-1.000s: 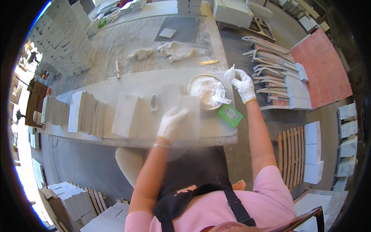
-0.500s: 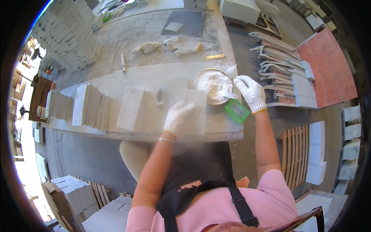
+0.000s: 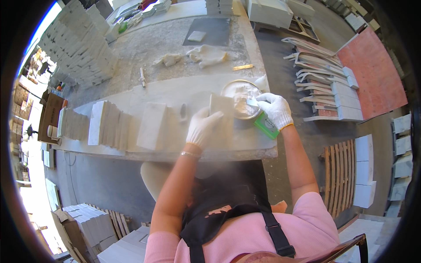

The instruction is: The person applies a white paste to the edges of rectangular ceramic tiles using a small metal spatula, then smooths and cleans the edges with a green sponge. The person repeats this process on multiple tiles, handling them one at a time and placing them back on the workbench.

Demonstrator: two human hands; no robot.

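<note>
My left hand (image 3: pixel 204 127), in a white knit glove, grips the left edge of a pale stone tile (image 3: pixel 222 107), its thumb across the face. The tile looks slightly raised on the near part of the table. At its right stands a round bowl (image 3: pixel 231 115) of white paste or powder. My right hand (image 3: pixel 276 110), also gloved, is closed on a putty knife (image 3: pixel 252 102) whose pale blade reaches into the bowl. Beneath that hand a green box (image 3: pixel 264 126) lies partly covered. A small dark oval object (image 3: pixel 183 111) lies left of my left hand.
Rows of upright tiles (image 3: pixel 107 125) stand left on the table (image 3: pixel 197 155), with another tile block (image 3: pixel 151 127) nearer. Farther back lie loose gloves (image 3: pixel 208 56), a yellow strip (image 3: pixel 243 67), a white stick (image 3: pixel 142 77) and a dark sheet (image 3: pixel 215 33). A wooden pallet (image 3: pixel 340 179) stands right.
My right hand has moved left to the bowl and taken hold of the putty knife lying there. My left hand has closed on the tile, which is now tipped up a little.
</note>
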